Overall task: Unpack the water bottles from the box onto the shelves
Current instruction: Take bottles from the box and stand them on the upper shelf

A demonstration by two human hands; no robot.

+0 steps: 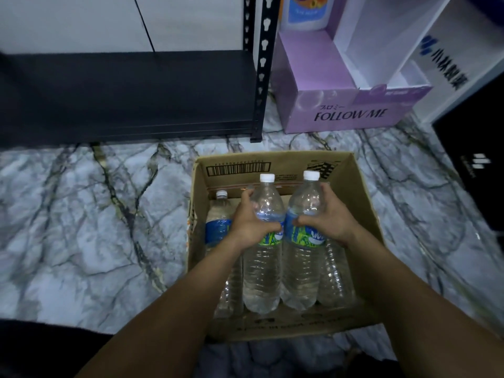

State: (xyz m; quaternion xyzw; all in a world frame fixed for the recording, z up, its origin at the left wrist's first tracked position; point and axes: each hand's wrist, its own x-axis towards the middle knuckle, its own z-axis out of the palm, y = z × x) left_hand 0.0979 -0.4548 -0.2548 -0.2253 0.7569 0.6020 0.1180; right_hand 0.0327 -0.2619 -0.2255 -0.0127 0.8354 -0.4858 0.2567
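The left hand (251, 225) has a closed grip round the shoulder of one water bottle (263, 274), fingers curled over its far side and thumb lying along the top of the green-and-blue label. The right hand (330, 216) grips a second bottle (301, 268) the same way. The two bottles touch side by side, upright and white-capped, in the lower middle of the frame, within the open cardboard box (272, 327) on the marble-patterned floor (81, 214). Whether their bases rest on the box bottom cannot be told. A third bottle (218, 230), blue-labelled, stands by the box's left wall; a fourth bottle (335, 276) shows partly beneath the right wrist. The black shelf (122, 91) fills the upper left, a purple carton (341, 115) the upper right.
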